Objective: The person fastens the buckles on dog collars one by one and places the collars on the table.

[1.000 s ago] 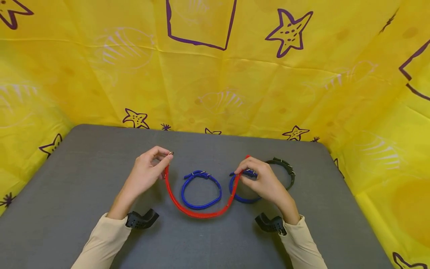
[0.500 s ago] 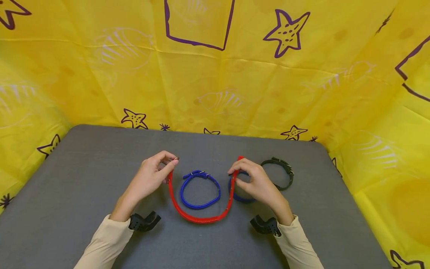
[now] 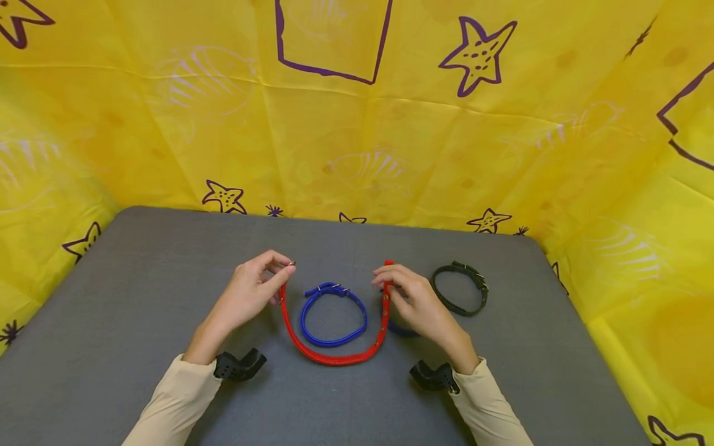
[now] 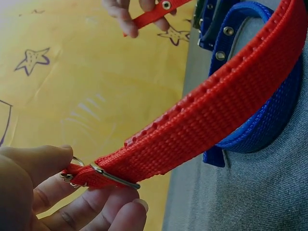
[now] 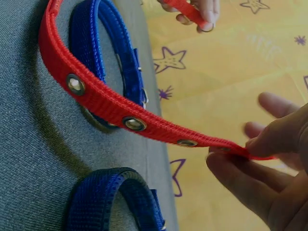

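Note:
A red webbing collar (image 3: 334,359) hangs in a U between both hands, unbuckled. My left hand (image 3: 253,288) pinches its buckle end; the metal buckle (image 4: 113,177) shows beside the fingers in the left wrist view. The other end, punched with metal eyelets (image 5: 134,123), is pinched between thumb and fingers of my right hand (image 3: 415,300). Behind the red strap a buckled blue collar (image 3: 333,342) lies in a ring on the grey table. A second blue collar (image 3: 403,331) lies partly hidden behind the right hand.
To the right of the right hand a dark green collar (image 3: 458,311) lies buckled in a ring on the table (image 3: 167,248). A yellow cloth (image 3: 357,124) with starfish and fish drawings stands round the back and sides. Black camera mounts (image 3: 240,365) sit on both wrists.
My right hand has moved left with the eyelet end, uncovering the green collar and covering more of the second blue one. My left hand has shifted slightly right, narrowing the red collar's U.

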Motion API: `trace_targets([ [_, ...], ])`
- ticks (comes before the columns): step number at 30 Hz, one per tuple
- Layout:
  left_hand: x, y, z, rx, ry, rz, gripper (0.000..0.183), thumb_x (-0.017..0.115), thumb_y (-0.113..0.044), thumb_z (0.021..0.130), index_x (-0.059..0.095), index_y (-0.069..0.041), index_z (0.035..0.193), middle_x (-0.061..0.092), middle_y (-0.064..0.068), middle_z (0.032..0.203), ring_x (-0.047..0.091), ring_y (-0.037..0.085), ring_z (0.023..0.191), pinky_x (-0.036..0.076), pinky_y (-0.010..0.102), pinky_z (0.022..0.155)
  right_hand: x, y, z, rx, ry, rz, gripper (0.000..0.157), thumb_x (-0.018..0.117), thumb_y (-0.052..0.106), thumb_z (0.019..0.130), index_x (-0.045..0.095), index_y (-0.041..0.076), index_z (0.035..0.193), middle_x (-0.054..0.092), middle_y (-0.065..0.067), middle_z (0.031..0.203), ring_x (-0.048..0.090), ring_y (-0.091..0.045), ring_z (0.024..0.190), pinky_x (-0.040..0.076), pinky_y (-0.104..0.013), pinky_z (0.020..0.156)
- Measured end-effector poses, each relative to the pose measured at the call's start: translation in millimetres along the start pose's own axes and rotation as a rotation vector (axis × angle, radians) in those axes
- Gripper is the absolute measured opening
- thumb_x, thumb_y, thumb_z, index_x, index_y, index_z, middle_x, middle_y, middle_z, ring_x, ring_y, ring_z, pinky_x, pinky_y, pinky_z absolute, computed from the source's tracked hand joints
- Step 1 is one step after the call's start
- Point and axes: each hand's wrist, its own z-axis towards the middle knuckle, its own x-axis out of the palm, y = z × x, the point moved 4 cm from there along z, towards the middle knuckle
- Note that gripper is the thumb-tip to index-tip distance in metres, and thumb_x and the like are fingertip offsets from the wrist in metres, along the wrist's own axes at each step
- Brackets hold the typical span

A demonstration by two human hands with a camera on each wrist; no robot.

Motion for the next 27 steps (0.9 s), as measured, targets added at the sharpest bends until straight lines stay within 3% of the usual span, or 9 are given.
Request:
trace_targets([
  [6,0.8,-1.0,-0.7,-0.005,0.022,-0.022,0.026,0.063,-0.027,0.099,0.065,-0.005,0.113,0.067,0.018,0.092,0.063,0.021,0.058,0.056,0.037,0.056,2.4,0,1,0.013,-0.019,0.08,0.044,0.056,-0.019,0.089,0.057,0.001,0.127,0.043,-0.02,0.147,0.072,-0.032,0.098,0.059,-0.031,0.079],
  [10,1.1,-2.9,-0.9,-0.008,0.052,-0.05,0.027,0.063,-0.026,0.098,0.065,-0.003,0.114,0.068,0.018,0.09,0.063,0.02,0.058,0.056,0.034,0.056,4.0,-1,0,0.087,0.0,0.179,0.052,0.057,-0.018,0.09,0.045,-0.003,0.138,0.045,-0.026,0.144,0.07,-0.04,0.099,0.059,-0.03,0.078],
  [17,3.1,-5.3,-0.4,-0.011,0.099,-0.088,0.03,0.064,-0.027,0.098,0.064,-0.004,0.117,0.068,0.016,0.086,0.064,0.018,0.059,0.057,0.035,0.058,8.8,-5,-4,0.332,0.078,0.408,0.032,0.063,-0.008,0.092,0.056,-0.003,0.122,0.063,-0.028,0.121,0.068,-0.045,0.103,0.058,-0.027,0.079],
  [22,2.9,-7.4,-1.8,-0.012,0.117,-0.082,0.031,0.064,-0.029,0.098,0.066,-0.005,0.119,0.069,0.011,0.079,0.065,0.019,0.06,0.057,0.039,0.061,11.5,-4,-4,0.356,0.143,0.447,0.026,0.064,-0.001,0.094,0.06,-0.002,0.119,0.065,-0.029,0.116,0.067,-0.045,0.105,0.057,-0.025,0.081],
  [27,3.4,-8.9,-2.3,0.008,0.154,-0.082,0.032,0.062,-0.027,0.099,0.066,-0.006,0.123,0.07,0.011,0.081,0.066,0.018,0.063,0.056,0.036,0.064,13.2,-4,-6,0.374,0.244,0.531,0.029,0.063,0.002,0.095,0.06,-0.002,0.123,0.062,-0.032,0.122,0.063,-0.046,0.112,0.055,-0.025,0.087],
])
